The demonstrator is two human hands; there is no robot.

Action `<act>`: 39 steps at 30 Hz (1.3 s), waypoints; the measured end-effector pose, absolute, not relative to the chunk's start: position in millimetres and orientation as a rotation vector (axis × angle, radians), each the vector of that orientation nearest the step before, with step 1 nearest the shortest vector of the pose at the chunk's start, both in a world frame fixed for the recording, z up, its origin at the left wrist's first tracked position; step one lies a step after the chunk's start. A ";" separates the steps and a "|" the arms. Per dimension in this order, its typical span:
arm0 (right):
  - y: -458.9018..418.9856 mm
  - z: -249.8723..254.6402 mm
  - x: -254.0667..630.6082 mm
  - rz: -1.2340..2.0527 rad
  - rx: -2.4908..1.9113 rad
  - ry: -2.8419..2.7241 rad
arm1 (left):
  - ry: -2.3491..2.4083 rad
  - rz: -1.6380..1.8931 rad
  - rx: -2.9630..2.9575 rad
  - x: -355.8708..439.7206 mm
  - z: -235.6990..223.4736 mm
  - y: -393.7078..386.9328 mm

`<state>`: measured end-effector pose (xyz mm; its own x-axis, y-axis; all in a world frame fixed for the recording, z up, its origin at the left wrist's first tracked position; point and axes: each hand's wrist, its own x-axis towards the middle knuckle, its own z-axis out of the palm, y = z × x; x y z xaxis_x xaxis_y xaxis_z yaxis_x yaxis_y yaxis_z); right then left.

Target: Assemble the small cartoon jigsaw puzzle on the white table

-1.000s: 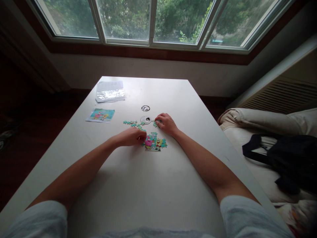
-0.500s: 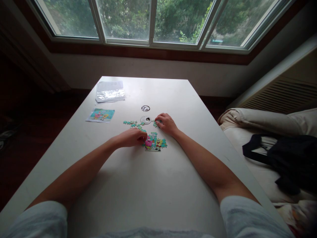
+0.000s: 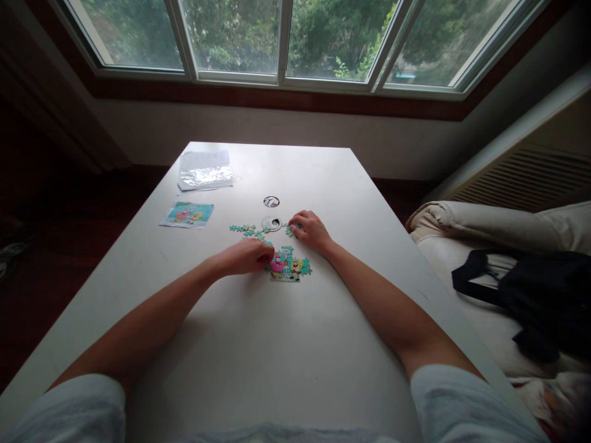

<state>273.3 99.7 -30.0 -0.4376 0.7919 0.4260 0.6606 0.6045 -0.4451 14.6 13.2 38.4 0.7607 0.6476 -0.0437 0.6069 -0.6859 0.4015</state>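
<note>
A partly joined jigsaw puzzle [image 3: 287,266] with pink and yellow cartoon figures lies flat on the white table [image 3: 286,344]. At its left edge my left hand [image 3: 249,255] is closed in a pinch, its fingertips on a puzzle piece that they mostly hide. My right hand [image 3: 313,230] rests beyond the puzzle to the right, fingers slightly spread and bent over a few loose teal pieces [image 3: 289,231]. More loose pieces [image 3: 252,232] lie scattered just past my left hand.
A round metal-rimmed hole cover [image 3: 271,223] and a round opening [image 3: 271,201] are set in the table. At the left lie a picture sheet [image 3: 190,214] and papers with a clear plastic bag [image 3: 205,171]. A pale sofa [image 3: 443,264] with a dark bag [image 3: 540,295] stands right.
My left hand has shifted very slightly at the puzzle's left edge, fingers still pinched. The right hand and the puzzle look the same.
</note>
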 end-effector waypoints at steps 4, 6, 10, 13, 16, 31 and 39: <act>99.2 -29.4 272.6 0.294 -1.148 -2.221 | 0.932 0.147 2.574 15.0 37.6 12.8; 98.7 -28.9 272.3 0.296 -1.149 -2.221 | 0.917 0.150 2.575 15.3 38.4 12.5; 98.2 -28.5 272.5 0.291 -1.149 -2.222 | 0.884 0.163 2.572 15.9 41.8 12.0; 98.0 -28.4 272.8 0.289 -1.153 -2.223 | 0.869 0.160 2.559 15.6 43.9 12.3; 97.4 -27.6 272.8 0.292 -1.162 -2.224 | 0.869 0.163 2.535 14.5 44.3 12.9; 97.1 -26.9 272.7 0.299 -1.161 -2.227 | 0.879 0.133 2.514 11.1 47.1 14.9; 97.5 -27.8 272.9 0.299 -1.159 -2.224 | 0.841 0.173 2.542 14.0 44.5 13.3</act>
